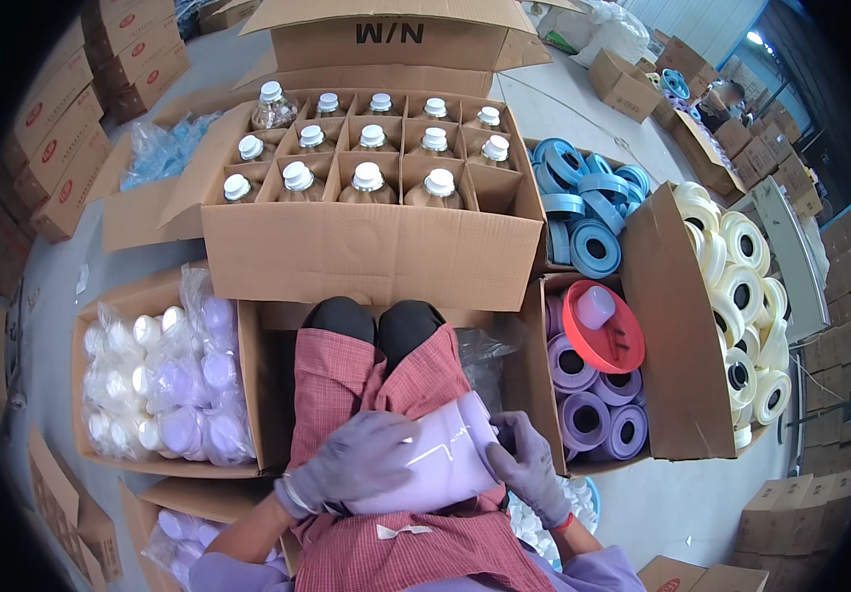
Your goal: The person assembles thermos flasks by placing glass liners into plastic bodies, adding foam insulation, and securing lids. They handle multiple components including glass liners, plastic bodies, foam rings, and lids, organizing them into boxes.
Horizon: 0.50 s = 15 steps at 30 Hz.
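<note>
A shiny lilac plastic bottle casing (453, 452) lies slanted across my lap, on the red checked apron (332, 380). My right hand (529, 464), in a grey glove, is closed around the casing's right end, thumb along the rim. Over its left part lies my gloved left hand (361, 464), its fingers smeared by motion, so I cannot make out how firmly it holds. Beyond my knees stands a divided carton (371, 252) of clear bottles with white caps, such as the front bottle (367, 185); its front right compartment holds no bottle.
On the left, a carton (174, 464) holds bagged white and lilac casings. At right, a red bowl (583, 345) with a lilac cup (596, 307) sits over lilac rings (583, 421). Blue rings (594, 247) and cream rings (741, 293) fill cartons beyond. Stacked boxes (65, 163) stand far left.
</note>
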Each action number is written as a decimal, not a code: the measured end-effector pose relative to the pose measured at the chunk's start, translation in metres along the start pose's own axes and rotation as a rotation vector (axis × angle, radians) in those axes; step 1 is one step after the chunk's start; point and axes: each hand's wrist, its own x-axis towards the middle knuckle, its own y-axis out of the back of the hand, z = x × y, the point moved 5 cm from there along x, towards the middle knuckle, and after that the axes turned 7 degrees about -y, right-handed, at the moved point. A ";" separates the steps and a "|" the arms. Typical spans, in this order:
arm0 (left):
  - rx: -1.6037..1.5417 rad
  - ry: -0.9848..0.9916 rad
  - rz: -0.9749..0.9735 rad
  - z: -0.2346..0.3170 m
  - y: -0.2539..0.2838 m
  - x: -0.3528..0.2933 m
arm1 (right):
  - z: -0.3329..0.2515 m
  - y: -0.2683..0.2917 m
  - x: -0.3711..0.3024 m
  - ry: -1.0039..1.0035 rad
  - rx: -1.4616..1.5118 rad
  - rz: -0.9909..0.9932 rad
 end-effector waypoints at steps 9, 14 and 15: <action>-0.857 0.694 0.403 -0.060 -0.025 -0.060 | -0.030 -0.011 0.049 0.858 -0.017 -0.393; 0.294 -0.312 0.131 0.058 0.001 0.017 | 0.071 -0.022 0.061 0.049 0.452 -0.425; 0.361 -0.420 0.015 0.071 -0.004 0.024 | 0.095 -0.023 0.066 0.163 0.387 -0.482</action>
